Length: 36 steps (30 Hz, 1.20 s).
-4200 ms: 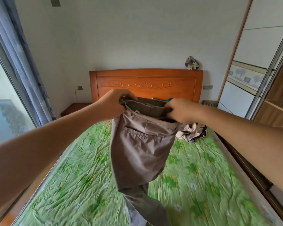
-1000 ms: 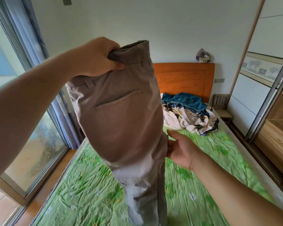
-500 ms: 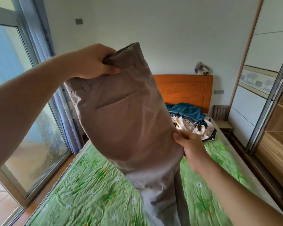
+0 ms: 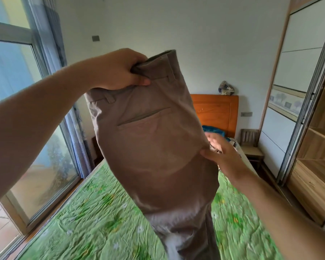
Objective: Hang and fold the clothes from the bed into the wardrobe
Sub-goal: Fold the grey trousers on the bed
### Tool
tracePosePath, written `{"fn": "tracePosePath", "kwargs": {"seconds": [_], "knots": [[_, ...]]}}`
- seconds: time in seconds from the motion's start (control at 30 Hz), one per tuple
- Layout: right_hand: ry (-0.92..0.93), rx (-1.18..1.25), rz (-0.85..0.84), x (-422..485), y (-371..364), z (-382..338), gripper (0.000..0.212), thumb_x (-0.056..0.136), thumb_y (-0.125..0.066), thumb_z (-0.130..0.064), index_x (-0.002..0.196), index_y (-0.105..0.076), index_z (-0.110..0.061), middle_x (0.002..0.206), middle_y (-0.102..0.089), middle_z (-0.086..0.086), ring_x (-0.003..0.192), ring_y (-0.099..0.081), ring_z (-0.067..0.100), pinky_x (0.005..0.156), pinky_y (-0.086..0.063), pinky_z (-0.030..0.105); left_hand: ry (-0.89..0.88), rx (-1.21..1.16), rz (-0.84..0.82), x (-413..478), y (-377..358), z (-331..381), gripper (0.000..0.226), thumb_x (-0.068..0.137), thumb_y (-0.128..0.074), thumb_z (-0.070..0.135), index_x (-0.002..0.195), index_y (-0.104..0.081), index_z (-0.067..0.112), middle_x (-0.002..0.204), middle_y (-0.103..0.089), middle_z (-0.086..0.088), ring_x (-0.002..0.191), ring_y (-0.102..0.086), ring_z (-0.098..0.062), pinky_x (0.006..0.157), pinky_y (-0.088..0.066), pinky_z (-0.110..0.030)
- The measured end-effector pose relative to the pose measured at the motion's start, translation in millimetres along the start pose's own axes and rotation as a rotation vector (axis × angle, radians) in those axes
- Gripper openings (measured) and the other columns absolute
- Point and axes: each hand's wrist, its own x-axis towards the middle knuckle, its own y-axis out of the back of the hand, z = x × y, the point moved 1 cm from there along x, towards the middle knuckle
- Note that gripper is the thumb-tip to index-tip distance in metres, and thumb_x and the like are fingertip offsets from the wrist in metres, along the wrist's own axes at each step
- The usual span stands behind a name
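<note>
A pair of grey-brown trousers [image 4: 154,147] hangs in the air above the bed, back pocket facing me, legs dropping out of the frame's bottom. My left hand [image 4: 118,70] grips the bunched waistband at the top. My right hand [image 4: 221,154] touches the right edge of the seat with its thumb against the cloth and fingers spread loosely behind it. Further back on the bed, a pile of clothes [image 4: 214,130], blue and patterned white, is mostly hidden by the trousers and my right hand.
The bed [image 4: 94,222] has a crumpled green flowered sheet and an orange wooden headboard [image 4: 218,111]. The open wardrobe [image 4: 319,166] with wooden shelves stands on the right. A small wooden chair [image 4: 250,145] sits beside the headboard. A glass sliding door with curtains fills the left.
My left hand keeps its hold on the waistband. The right hand has slid a little up the trousers' right edge and opened its fingers from the pinch seen half a second ago.
</note>
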Motion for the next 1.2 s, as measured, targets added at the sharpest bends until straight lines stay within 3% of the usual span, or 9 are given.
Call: {"fn": "tracePosePath", "kwargs": {"seconds": [0.07, 0.13, 0.27, 0.37, 0.43, 0.6, 0.8, 1.0, 1.2], "knots": [[0.114, 0.027, -0.161, 6.5, 0.3, -51.3, 0.066, 0.079, -0.081, -0.048, 0.138, -0.05, -0.049, 0.144, -0.055, -0.015, 0.135, -0.048, 0.006, 0.11, -0.044, 0.039, -0.013, 0.004, -0.029, 2.3, 2.4, 21.5, 0.023, 0.089, -0.069, 0.042, 0.077, -0.057, 0.028, 0.07, -0.059, 0.009, 0.066, -0.055, 0.004, 0.058, -0.033, -0.027], [0.242, 0.061, -0.248, 13.2, -5.3, -104.9, 0.062, 0.078, -0.081, -0.048, 0.133, -0.053, -0.048, 0.133, -0.063, -0.019, 0.124, -0.058, 0.001, 0.097, -0.053, 0.025, -0.025, 0.006, -0.086, 2.4, 1.1, 42.0, 0.017, 0.088, -0.07, 0.042, 0.082, -0.06, 0.031, 0.072, -0.062, 0.014, 0.069, -0.057, 0.007, 0.059, -0.034, -0.025], [0.369, -0.058, -0.111, 18.8, -14.4, -150.7, 0.03, 0.079, -0.081, -0.017, 0.106, -0.073, -0.029, 0.104, -0.077, -0.005, 0.1, -0.072, 0.011, 0.093, -0.058, 0.043, -0.02, 0.008, -0.15, -9.0, 2.9, 67.9, 0.021, 0.084, -0.072, 0.049, 0.079, -0.06, 0.032, 0.075, -0.061, 0.029, 0.068, -0.056, 0.009, 0.06, -0.034, -0.025], [0.378, 0.115, -0.096, 14.7, -17.1, -142.7, 0.026, 0.08, -0.077, -0.01, 0.101, -0.078, -0.024, 0.106, -0.077, 0.002, 0.104, -0.072, 0.02, 0.098, -0.055, 0.049, 0.152, 0.043, -0.272, -40.1, 25.9, 61.0, 0.037, 0.064, -0.077, 0.073, 0.086, -0.064, 0.046, 0.079, -0.065, 0.031, 0.071, -0.061, 0.011, 0.06, -0.042, -0.024], [0.352, 0.228, -0.112, 11.7, -18.8, -137.1, 0.026, 0.08, -0.076, -0.009, 0.1, -0.08, -0.025, 0.108, -0.077, 0.004, 0.107, -0.072, 0.023, 0.099, -0.055, 0.048, 0.258, -0.05, -0.33, -71.9, 35.8, 47.8, 0.044, 0.054, -0.083, 0.068, 0.09, -0.064, 0.05, 0.082, -0.07, 0.025, 0.071, -0.066, 0.006, 0.062, -0.045, -0.023], [0.298, 0.365, -0.098, -3.1, -17.4, -127.0, 0.023, 0.083, -0.074, -0.008, 0.103, -0.08, -0.019, 0.11, -0.076, 0.008, 0.106, -0.072, 0.026, 0.09, -0.058, 0.038, 0.276, -0.753, 0.059, -130.7, 20.5, 25.3, 0.035, 0.067, -0.08, 0.006, 0.092, -0.069, 0.028, 0.087, -0.076, -0.003, 0.072, -0.072, -0.015, 0.064, -0.06, -0.027], [0.344, 0.39, 0.048, -21.6, -6.6, -143.9, 0.014, 0.086, -0.071, -0.01, 0.098, -0.076, -0.015, 0.098, -0.078, 0.006, 0.093, -0.075, 0.024, 0.076, -0.06, 0.029, 0.088, -1.051, 0.412, -141.2, 0.4, 40.5, 0.032, 0.081, -0.066, -0.002, 0.104, -0.067, 0.02, 0.091, -0.076, 0.003, 0.084, -0.072, -0.015, 0.073, -0.059, -0.028], [0.282, 0.306, 0.053, -1.5, -8.4, -119.2, 0.019, 0.086, -0.065, -0.003, 0.094, -0.076, -0.016, 0.09, -0.078, 0.001, 0.088, -0.075, 0.019, 0.075, -0.059, 0.029, 0.133, -1.073, 0.373, -119.8, -39.2, 23.3, 0.03, 0.083, -0.069, -0.001, 0.108, -0.065, 0.016, 0.096, -0.075, 0.006, 0.093, -0.069, -0.016, 0.084, -0.058, -0.031], [0.098, -0.1, 0.039, 38.3, -17.4, -37.7, 0.023, 0.07, -0.075, -0.029, 0.087, -0.078, -0.043, 0.089, -0.077, -0.013, 0.084, -0.072, 0.005, 0.074, -0.055, 0.026, 0.277, -0.746, 0.125, -96.9, -131.2, -37.2, 0.037, 0.088, -0.071, -0.002, 0.106, -0.066, 0.03, 0.092, -0.073, 0.016, 0.084, -0.066, 0.002, 0.077, -0.05, -0.013]]}}
